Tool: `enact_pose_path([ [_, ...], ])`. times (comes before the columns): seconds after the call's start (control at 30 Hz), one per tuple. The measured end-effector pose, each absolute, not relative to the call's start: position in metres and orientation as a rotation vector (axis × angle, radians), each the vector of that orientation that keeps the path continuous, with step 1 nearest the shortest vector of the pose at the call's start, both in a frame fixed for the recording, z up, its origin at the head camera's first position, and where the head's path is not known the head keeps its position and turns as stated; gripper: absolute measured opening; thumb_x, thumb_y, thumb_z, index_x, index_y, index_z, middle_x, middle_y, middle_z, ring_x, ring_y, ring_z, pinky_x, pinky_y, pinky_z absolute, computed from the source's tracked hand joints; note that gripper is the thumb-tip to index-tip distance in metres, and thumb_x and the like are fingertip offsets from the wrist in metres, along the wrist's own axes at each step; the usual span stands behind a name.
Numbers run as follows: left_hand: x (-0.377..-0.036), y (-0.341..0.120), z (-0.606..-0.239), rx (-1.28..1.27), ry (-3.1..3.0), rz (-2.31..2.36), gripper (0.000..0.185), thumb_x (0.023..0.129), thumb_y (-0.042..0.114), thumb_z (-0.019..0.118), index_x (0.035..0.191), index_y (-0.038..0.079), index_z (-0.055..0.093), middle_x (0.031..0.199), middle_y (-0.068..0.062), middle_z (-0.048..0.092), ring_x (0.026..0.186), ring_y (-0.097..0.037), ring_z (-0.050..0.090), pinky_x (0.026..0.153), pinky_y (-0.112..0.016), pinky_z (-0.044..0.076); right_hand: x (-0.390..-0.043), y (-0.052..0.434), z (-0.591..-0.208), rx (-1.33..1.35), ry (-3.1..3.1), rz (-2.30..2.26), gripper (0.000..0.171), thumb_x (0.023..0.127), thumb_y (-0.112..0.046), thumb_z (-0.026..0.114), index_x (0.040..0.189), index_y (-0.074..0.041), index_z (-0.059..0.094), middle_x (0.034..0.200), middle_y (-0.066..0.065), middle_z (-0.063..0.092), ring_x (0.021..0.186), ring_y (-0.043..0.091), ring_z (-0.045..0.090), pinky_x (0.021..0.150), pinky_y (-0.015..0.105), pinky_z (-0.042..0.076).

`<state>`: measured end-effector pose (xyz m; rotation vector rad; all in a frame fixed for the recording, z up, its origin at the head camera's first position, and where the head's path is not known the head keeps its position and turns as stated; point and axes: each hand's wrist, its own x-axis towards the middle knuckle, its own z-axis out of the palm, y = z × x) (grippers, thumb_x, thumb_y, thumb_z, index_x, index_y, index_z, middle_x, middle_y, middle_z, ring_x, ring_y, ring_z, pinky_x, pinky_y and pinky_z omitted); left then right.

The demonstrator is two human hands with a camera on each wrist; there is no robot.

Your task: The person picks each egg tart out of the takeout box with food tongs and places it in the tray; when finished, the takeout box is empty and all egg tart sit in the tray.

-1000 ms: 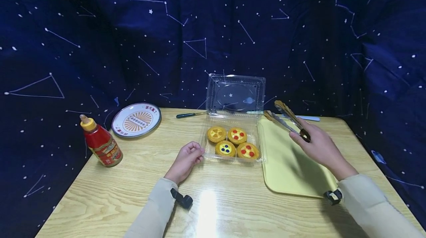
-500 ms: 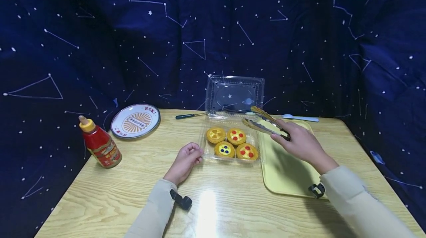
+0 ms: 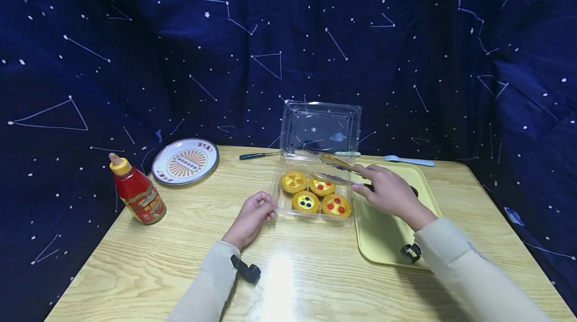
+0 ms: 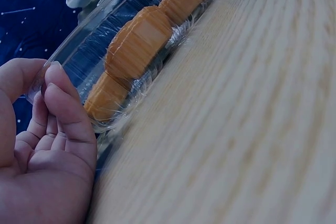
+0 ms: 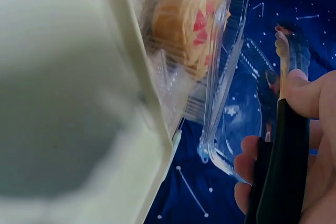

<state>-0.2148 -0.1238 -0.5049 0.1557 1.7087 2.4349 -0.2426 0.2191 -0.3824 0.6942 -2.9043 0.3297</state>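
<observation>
We saw black-handled metal tongs, gripped in the right hand, swung left over the clear plastic box, bringing the four round yellow tarts inside seemingly within reach; the left hand pinched the box's near-left edge.

Clear box, lid up, left hand pinching rim, four tarts inside, right hand gripping tongs, arms spread.

Table (pale wood), plate, bottle, tray, container
</observation>
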Motion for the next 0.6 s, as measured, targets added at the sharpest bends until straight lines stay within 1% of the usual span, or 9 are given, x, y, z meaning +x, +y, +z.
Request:
enact_pose_path([
  [0.2,-0.213,-0.122,-0.500,0.151,1.734,2.427,0.010,0.095,0.000,0.059,0.093,0.004,0.050,0.081,-0.004,0.059,0.068,-0.011,0.057,0.061,-0.020,0.045,-0.246,0.208,-0.383,0.728,-2.921,0.296,0.057,0.096,-0.040,0.063,0.145,-0.015,0.050,0.122,0.016,0.063,0.107,0.040,0.061,0.082,0.059,0.049],
  [0.43,-0.214,-0.122,-0.501,0.139,1.744,2.414,0.011,0.094,0.000,0.060,0.091,0.005,0.050,0.080,-0.005,0.058,0.068,-0.011,0.057,0.060,-0.020,0.046,-0.251,0.196,-0.386,0.766,-2.919,0.297,0.058,0.095,-0.040,0.065,0.144,-0.014,0.051,0.122,0.014,0.064,0.107,0.038,0.062,0.084,0.057,0.049],
  [0.6,-0.214,-0.123,-0.502,0.155,1.750,2.405,0.012,0.095,0.000,0.059,0.089,0.006,0.050,0.077,-0.003,0.058,0.067,-0.011,0.057,0.060,-0.020,0.045,-0.253,0.188,-0.390,0.796,-2.917,0.297,0.058,0.094,-0.040,0.066,0.142,-0.010,0.054,0.130,0.019,0.060,0.113,0.041,0.059,0.090,0.058,0.047],
])
